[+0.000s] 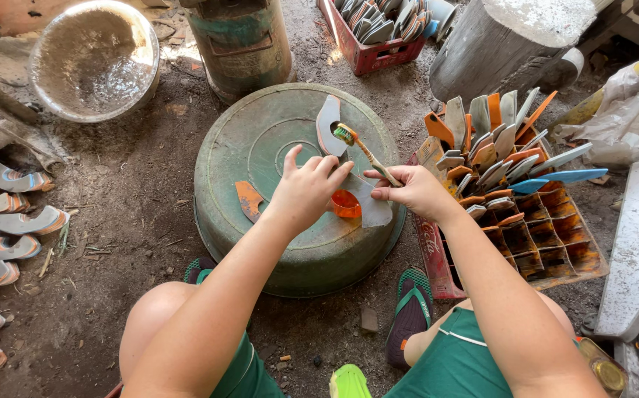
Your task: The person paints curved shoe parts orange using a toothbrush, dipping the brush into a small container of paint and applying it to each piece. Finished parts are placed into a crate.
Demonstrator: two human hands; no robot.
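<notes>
Green and worn, 1 upturned metal basin (260, 147) sits on the dirt floor and serves as the work surface; everything else is placed from it. On its flat bottom lies 1 long grey blade (328, 125) with an orange handle end (346, 204). The left hand (306, 190) presses down on the blade's middle, fingers spread and flat over it, holding it in place rather than curling round it. The right hand (414, 190), at the basin's right edge, is closed in a pinch on 1 old toothbrush (364, 151), whose green bristles rest on the blade near its upper end. 1 loose orange scrap (249, 199) lies on the basin left of the left hand.

Right of the basin stands 1 red divided crate (515, 214), its upper cells packed with many blades and orange handles, too crowded to count, its lower cells bare. Beyond the basin are 1 green drum (242, 40), 1 second red crate (375, 33) of blades and 1 wood stump (511, 40). Up and left of the basin is 1 shiny metal bowl (95, 59). Far left of it, about 8 curved blades (10, 214) lie in a row on the ground. Below the basin, 2 green sandals (411, 309) show beside the person's knees.
</notes>
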